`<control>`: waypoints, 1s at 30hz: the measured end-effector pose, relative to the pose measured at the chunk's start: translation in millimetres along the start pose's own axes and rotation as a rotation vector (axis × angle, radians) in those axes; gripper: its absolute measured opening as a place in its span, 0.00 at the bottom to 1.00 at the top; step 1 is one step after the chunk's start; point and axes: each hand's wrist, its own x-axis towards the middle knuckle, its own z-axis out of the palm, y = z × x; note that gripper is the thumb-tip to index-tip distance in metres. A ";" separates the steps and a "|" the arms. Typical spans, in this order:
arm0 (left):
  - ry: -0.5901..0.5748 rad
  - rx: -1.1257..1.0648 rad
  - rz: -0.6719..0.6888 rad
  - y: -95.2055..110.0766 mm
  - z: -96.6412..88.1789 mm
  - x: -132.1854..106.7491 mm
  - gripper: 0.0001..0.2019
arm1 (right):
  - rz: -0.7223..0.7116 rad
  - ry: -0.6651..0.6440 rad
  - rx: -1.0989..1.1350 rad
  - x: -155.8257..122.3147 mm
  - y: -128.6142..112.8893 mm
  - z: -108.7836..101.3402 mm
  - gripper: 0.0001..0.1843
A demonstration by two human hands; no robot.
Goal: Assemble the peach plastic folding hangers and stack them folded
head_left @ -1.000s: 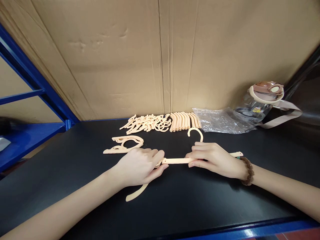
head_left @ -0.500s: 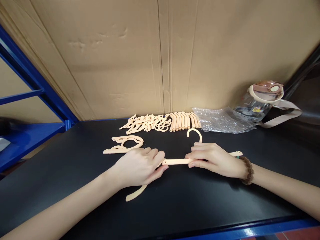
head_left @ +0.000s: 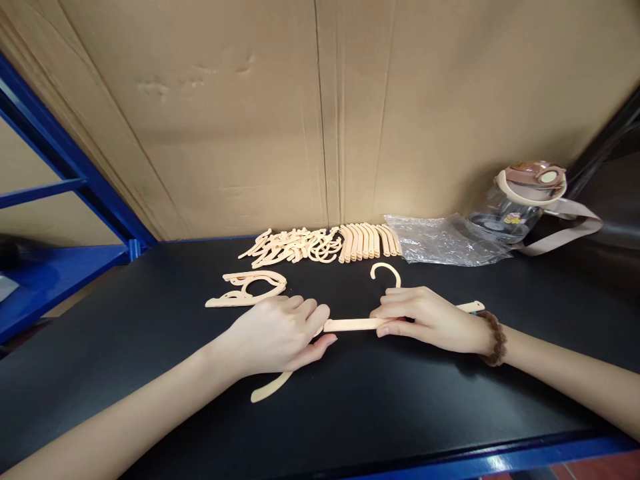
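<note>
A cream plastic clothes hanger (head_left: 353, 325) is stretched between my two hands, low over the black table. My right hand (head_left: 430, 320) is closed around its middle; the hook (head_left: 386, 269) rises above the fingers, and one arm's end pokes out near the wrist. At the hanger's left end, my left hand (head_left: 285, 333) is closed with its fingers over the joint. From beneath that hand a curved cream strip (head_left: 271, 389) sticks out toward me; the palm hides where it meets the rest. Just behind my left hand lies a folded hanger (head_left: 240, 301).
Along the back lie a heap of small cream hanger parts (head_left: 290, 247) and a row of curved hanger arms (head_left: 361, 241). To their right are a clear plastic bag (head_left: 450, 240) and a strapped water bottle (head_left: 520, 203). Cardboard (head_left: 225, 120) stands behind the black table (head_left: 400, 413).
The hook has tipped slightly left and down. My left fingers now cover the hole at the hanger's joint. Both hands keep nearly the same place.
</note>
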 end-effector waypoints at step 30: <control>-0.047 -0.235 0.043 -10.7 -4.2 0.7 0.07 | 0.014 0.109 -0.004 -1.5 11.7 -4.5 0.16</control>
